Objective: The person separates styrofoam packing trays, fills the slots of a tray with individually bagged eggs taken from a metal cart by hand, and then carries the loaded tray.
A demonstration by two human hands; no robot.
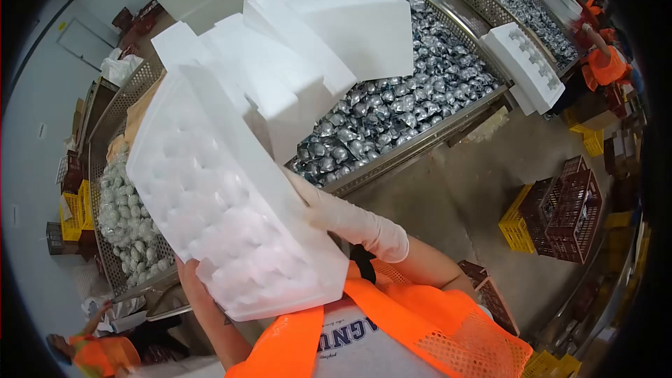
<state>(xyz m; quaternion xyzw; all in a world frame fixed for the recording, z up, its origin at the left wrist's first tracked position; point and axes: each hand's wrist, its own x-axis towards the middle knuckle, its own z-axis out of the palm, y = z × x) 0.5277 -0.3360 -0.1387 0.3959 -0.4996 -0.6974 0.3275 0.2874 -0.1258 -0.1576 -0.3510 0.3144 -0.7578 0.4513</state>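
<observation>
A large white foam tray [217,189] with rows of rounded hollows is tilted up in front of my chest. My left hand [194,281] grips its lower left edge, with most of the fingers hidden behind the foam. On the opposite side, my right hand [318,203], in a pale glove, is closed on the tray's long side; its fingertips are partly out of sight. Just beyond the tray, several more white foam pieces [280,63] are piled over a metal-sided table. Many round items in shiny silver wrap [406,108] fill that table.
At left, a perforated metal bin [105,266] holds pale wrapped round items [129,224]. Dark red crates [574,213] and a yellow crate [518,220] stand on the floor at right. Another foam tray [521,66] rests by the table's edge. People in orange vests [605,66] are nearby.
</observation>
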